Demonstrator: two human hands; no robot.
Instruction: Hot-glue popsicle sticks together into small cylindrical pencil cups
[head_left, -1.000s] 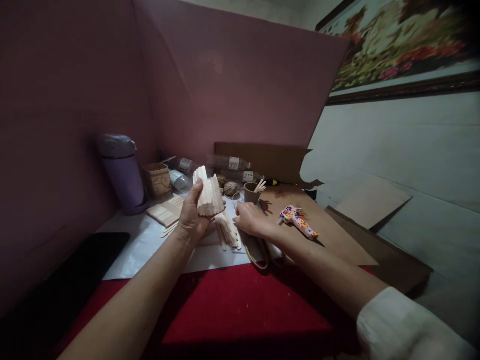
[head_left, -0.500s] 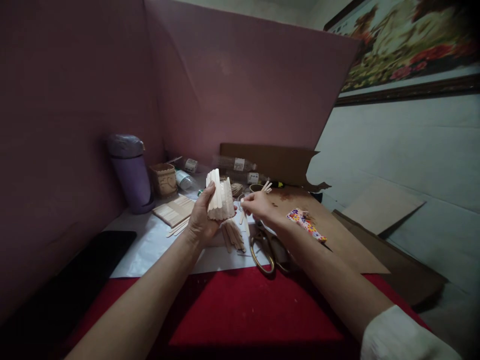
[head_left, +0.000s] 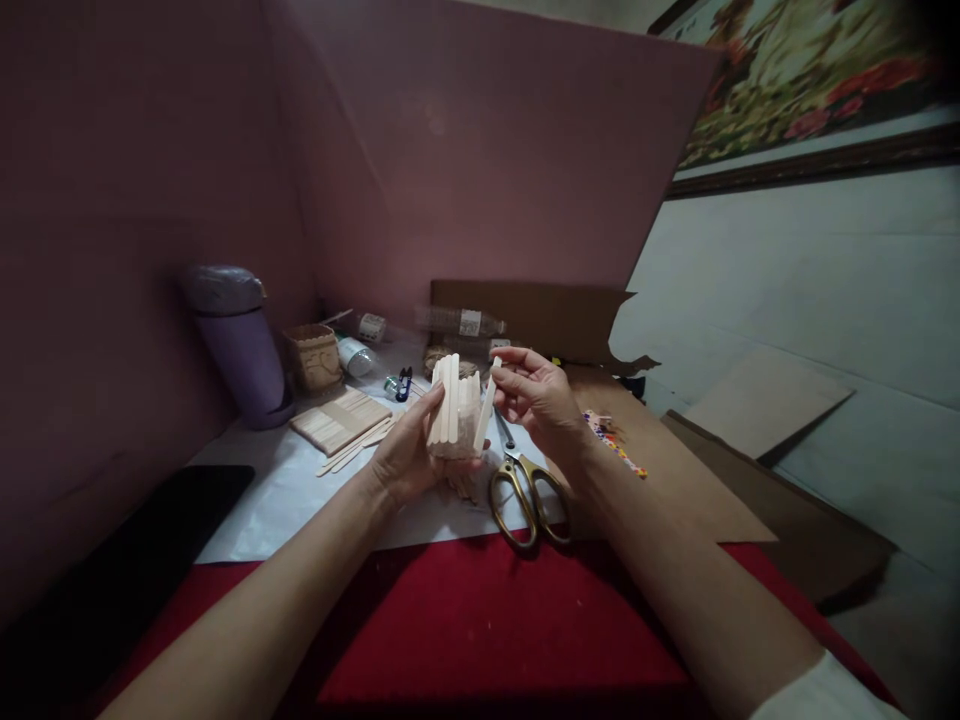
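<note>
My left hand [head_left: 409, 450] is closed around a small holder covered with popsicle sticks [head_left: 445, 410], raised over the table. Its front left carries long upright sticks, and shorter ones show on the right. Between the thumb and fingers of my right hand [head_left: 529, 390] is a single popsicle stick [head_left: 487, 405], upright and slightly tilted, close beside the holder's right side. Whether the stick touches the holder, I cannot tell. Beneath my right hand lie brass-handled scissors [head_left: 525, 490]. Some loose sticks [head_left: 459, 485] lie under the holder, partly hidden.
A banded bundle of popsicle sticks [head_left: 341, 420] lies left on white paper, near a carved-looking box [head_left: 313, 358] and a purple tumbler [head_left: 244, 360]. Plastic bottles [head_left: 469, 322] lie at the back. Cardboard [head_left: 675, 490] covers the right, with a flower-patterned item [head_left: 619, 445] on it.
My right hand has brought the stick up and turned it upright beside the holder. The holder has shifted slightly right and down, and more of the scissors shows.
</note>
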